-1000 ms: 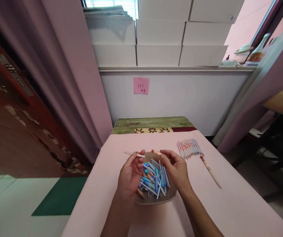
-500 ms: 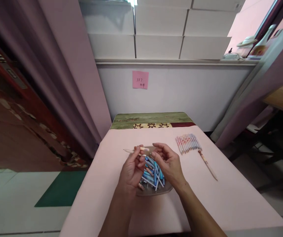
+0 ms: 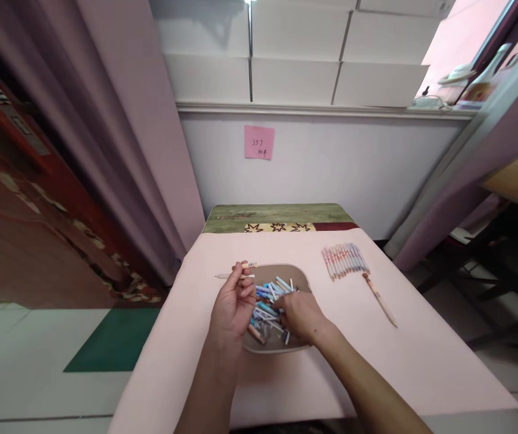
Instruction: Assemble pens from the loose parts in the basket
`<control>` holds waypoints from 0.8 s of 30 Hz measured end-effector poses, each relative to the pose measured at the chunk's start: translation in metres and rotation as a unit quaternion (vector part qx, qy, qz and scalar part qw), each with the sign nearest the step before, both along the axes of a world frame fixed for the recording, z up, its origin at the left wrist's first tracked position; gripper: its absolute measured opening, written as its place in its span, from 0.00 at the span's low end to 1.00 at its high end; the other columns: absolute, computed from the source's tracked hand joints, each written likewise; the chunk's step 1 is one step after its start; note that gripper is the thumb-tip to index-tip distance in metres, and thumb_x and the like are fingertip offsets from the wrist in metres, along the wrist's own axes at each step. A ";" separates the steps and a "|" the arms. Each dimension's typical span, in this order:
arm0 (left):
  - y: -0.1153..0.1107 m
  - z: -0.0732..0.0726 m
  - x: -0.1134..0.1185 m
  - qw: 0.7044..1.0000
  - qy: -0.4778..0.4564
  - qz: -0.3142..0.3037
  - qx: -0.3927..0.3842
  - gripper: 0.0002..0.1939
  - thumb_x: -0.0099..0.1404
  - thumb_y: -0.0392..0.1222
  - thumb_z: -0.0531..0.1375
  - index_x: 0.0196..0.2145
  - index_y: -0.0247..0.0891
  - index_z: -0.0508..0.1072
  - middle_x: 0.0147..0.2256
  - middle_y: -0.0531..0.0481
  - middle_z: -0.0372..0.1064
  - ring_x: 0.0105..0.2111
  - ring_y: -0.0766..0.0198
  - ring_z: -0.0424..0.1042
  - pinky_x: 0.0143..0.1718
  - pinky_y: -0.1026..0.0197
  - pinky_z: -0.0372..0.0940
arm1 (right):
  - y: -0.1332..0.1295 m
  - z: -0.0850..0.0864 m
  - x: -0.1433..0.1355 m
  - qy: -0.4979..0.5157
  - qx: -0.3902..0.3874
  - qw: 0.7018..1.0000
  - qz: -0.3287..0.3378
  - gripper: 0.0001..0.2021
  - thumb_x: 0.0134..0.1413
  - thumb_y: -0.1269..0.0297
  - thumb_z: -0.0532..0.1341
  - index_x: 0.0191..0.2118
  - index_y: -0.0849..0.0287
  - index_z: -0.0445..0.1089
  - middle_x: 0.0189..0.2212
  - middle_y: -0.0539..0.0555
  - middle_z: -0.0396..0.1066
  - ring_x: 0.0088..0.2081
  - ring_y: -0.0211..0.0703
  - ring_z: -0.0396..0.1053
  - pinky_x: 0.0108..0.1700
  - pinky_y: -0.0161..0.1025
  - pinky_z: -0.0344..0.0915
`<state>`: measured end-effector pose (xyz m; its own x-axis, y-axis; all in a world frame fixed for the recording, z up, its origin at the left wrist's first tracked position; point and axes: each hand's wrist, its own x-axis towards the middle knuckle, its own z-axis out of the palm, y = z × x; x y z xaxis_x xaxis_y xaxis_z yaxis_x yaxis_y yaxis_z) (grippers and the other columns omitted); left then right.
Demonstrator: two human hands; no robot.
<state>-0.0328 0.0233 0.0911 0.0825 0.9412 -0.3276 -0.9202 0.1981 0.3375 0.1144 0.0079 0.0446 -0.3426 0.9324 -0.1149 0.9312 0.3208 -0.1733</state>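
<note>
My left hand (image 3: 236, 304) is closed on pen parts at the left rim of a grey-brown plastic bin (image 3: 306, 283). Between its fingers are a white pen barrel (image 3: 223, 276), its pointed end to the left, and a short cream printed pen piece (image 3: 250, 265). Inside the bin lies a loose heap of blue, teal and white pen parts (image 3: 265, 307), with a few brownish ones near the front. My right hand (image 3: 300, 313) reaches down into this heap, its fingers bent and close together. Its fingertips are partly hidden, so what they grip cannot be made out.
A neat row of pens (image 3: 345, 260) lies on the pink table cover (image 3: 376, 374), right of the bin. Nearby is a single pen with a brown figured top (image 3: 380, 301). Behind the table stands a wall with a pink note (image 3: 259, 143); a curtain hangs left.
My right hand has moved from above the bin down into the pen parts. My left hand has shifted slightly left, still holding the pen pieces.
</note>
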 end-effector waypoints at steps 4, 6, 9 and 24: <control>0.002 -0.001 0.000 1.000 0.005 0.002 -0.002 0.11 0.71 0.31 0.49 0.32 0.32 0.67 0.25 0.52 0.63 0.16 0.79 0.59 0.12 0.78 0.53 | 0.002 0.003 0.005 0.002 0.001 1.000 0.001 0.10 0.51 0.67 0.59 0.35 0.52 0.79 0.32 0.58 0.79 0.36 0.53 0.75 0.37 0.41 0.66; 0.002 -0.002 0.002 1.000 0.001 -0.005 0.002 0.11 0.71 0.31 0.49 0.33 0.32 0.67 0.25 0.53 0.63 0.16 0.79 0.60 0.12 0.78 0.53 | 0.002 0.002 0.002 0.008 -0.006 1.000 0.014 0.11 0.51 0.66 0.59 0.35 0.50 0.79 0.32 0.56 0.79 0.37 0.50 0.75 0.38 0.39 0.66; 0.001 -0.002 0.004 1.000 -0.002 -0.011 0.005 0.10 0.70 0.31 0.49 0.33 0.31 0.67 0.25 0.53 0.63 0.17 0.79 0.60 0.11 0.78 0.53 | 0.002 0.000 -0.007 0.007 -0.029 0.997 0.065 0.11 0.49 0.68 0.60 0.35 0.50 0.79 0.36 0.54 0.79 0.39 0.48 0.75 0.39 0.36 0.66; 0.001 -0.003 0.005 1.000 0.001 -0.009 0.006 0.10 0.70 0.30 0.48 0.33 0.31 0.66 0.26 0.53 0.63 0.17 0.79 0.60 0.12 0.78 0.53 | 0.006 -0.012 -0.019 -0.019 -0.032 0.995 0.087 0.12 0.53 0.68 0.57 0.38 0.57 0.78 0.36 0.59 0.78 0.38 0.49 0.75 0.38 0.38 0.67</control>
